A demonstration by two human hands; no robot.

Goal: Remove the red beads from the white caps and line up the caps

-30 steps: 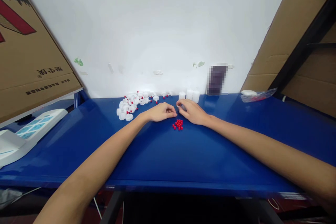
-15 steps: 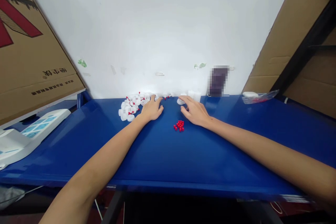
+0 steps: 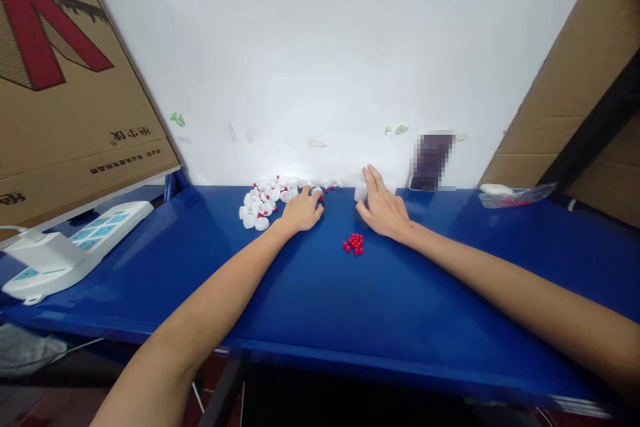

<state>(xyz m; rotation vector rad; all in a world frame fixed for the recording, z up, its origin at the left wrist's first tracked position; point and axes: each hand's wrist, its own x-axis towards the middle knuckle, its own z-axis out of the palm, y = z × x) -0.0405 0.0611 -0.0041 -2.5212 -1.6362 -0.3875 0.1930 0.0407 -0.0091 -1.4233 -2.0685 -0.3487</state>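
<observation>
Small white caps [image 3: 257, 203], several with red bits among them, lie heaped on the blue table by the wall. At the heap's right edge is my left hand [image 3: 301, 211], palm down, thumb held apart and fingers partly bent. Its fingertips are close to a white cap [image 3: 317, 192] and a few red pieces. My right hand [image 3: 384, 207] is open, its fingers stretched up toward the wall. White containers [image 3: 360, 193] stand behind it, partly hidden by the hand. Between the hands and nearer me is a cluster of small red pieces [image 3: 355, 242].
A phone-like dark object [image 3: 433, 160], blurred out, leans on the wall. To its right lie a white item and a clear plastic bag [image 3: 520, 197]. A white power strip [image 3: 95, 240] with a plugged-in adapter sits at left. Cardboard [image 3: 85, 100] borders both sides.
My right hand has raised and straightened its fingers; the white piece by its fingertips no longer shows there. My left fingers have bent somewhat. The camera has turned slightly left.
</observation>
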